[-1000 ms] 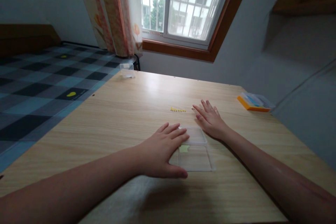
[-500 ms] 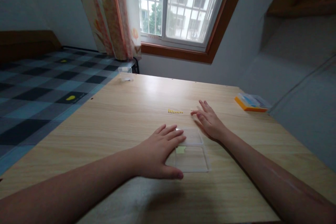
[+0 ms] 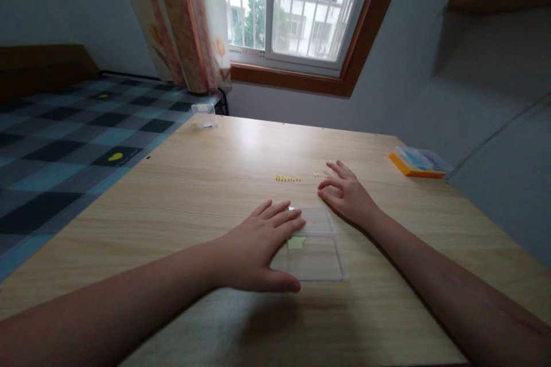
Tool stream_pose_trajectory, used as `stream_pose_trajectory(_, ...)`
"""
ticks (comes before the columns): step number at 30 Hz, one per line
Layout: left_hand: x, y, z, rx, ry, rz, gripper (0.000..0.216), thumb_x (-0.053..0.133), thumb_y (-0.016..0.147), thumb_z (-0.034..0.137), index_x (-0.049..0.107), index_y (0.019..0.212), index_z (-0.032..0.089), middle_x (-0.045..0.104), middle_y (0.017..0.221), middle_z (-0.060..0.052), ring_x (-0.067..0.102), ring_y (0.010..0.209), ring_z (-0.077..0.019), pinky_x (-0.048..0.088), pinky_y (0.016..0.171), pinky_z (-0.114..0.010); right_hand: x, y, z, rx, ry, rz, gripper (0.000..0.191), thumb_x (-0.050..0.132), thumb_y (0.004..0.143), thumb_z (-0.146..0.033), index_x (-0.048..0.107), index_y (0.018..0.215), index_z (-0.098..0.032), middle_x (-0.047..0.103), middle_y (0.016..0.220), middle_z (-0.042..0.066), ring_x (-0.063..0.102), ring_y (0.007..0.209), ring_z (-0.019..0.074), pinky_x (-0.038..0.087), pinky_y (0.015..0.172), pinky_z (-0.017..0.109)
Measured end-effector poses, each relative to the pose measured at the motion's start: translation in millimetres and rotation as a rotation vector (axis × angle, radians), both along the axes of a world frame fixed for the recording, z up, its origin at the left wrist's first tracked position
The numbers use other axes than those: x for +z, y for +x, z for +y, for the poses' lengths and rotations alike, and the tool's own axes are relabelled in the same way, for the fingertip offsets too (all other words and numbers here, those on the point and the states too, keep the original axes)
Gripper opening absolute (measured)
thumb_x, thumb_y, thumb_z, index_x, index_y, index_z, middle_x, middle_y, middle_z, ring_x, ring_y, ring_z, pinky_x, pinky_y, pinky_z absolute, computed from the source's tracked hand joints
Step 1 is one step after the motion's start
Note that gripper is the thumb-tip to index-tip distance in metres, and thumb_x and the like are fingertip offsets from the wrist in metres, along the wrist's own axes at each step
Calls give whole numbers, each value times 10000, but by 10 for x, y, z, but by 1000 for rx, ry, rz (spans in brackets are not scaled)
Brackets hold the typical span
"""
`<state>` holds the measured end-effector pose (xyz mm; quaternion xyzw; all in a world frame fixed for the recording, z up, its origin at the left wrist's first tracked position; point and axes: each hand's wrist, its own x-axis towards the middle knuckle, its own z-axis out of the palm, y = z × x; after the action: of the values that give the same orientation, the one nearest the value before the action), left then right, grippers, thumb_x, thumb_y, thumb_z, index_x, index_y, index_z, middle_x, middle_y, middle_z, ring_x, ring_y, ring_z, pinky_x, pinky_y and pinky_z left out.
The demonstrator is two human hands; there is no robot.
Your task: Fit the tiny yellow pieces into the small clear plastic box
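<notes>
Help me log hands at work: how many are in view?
2: the left hand over the left side of the clear case, and the right hand right of the row of yellow pieces. No others show.

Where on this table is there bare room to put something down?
One broad patch of table lies between the left forearm and the clear box at the far left corner; another between the right forearm and the orange-edged case. The middle is crowded: the left hand overlaps the flat clear case, with tiny yellow pieces beyond and the right hand near them.
</notes>
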<state>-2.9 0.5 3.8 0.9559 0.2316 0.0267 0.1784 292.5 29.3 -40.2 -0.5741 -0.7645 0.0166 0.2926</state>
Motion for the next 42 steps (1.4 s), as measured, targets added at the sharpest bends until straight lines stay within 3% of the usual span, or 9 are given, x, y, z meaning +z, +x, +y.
stream_pose_trajectory(6,-15,-1,0,-2,-1,-13,1023,727,753,765,457,1537,165,357,1629,-184,269,1517,-454,159,1241,-657,79,72,-85,91,-47,0,173,658,890,-297,805,875,-208,553,1462,89,398,1480,310,358,1218,545)
stream_pose_trajectory(12,-33,-2,7,-8,13,-48,1010,705,758,785,463,1530,181,383,1617,-181,296,1507,-450,177,1233,-656,151,136,-135,173,-33,-11,158,667,894,-269,818,861,-235,684,1257,79,624,1175,235,487,1063,433)
stream_pose_trajectory(17,-18,-8,7,-11,14,-26,1012,707,763,776,450,1539,181,373,1623,-178,296,1510,-443,179,1236,-649,219,131,-151,92,-151,-18,130,698,876,-244,820,834,-226,735,976,58,647,943,194,463,955,385)
stream_pose_trajectory(23,-18,0,2,-5,11,-6,1023,708,765,771,444,1546,165,354,1633,-173,273,1518,-445,167,1240,-656,386,60,-255,24,-185,27,135,694,880,-252,811,842,-199,707,910,65,620,908,178,445,867,322)
stream_pose_trajectory(27,-21,0,-5,-4,5,-13,1025,720,770,755,436,1549,152,354,1632,-178,270,1519,-447,167,1240,-662,630,-99,-495,294,-217,108,180,651,932,-296,796,881,-202,678,877,43,600,800,112,434,732,229)
stream_pose_trajectory(30,-24,-1,-11,-6,12,-14,1026,717,770,760,432,1553,162,347,1638,-171,265,1524,-437,159,1249,-645,719,-249,-675,459,-291,21,164,636,944,-245,793,901,-224,664,855,19,589,780,84,415,739,207)
stream_pose_trajectory(37,-28,5,-10,-13,9,-4,1027,728,773,743,428,1556,149,342,1639,-174,254,1530,-431,160,1249,-645,569,-377,-760,509,-362,-139,173,623,937,-201,786,898,-245,646,802,-2,545,739,78,341,706,212)
stream_pose_trajectory(42,-38,3,-8,-13,16,-12,1018,715,775,753,437,1552,156,335,1644,-164,254,1531,-427,159,1251,-639,610,-305,-731,574,-337,-134,174,624,953,-246,795,981,-266,643,807,-4,541,727,69,339,699,210)
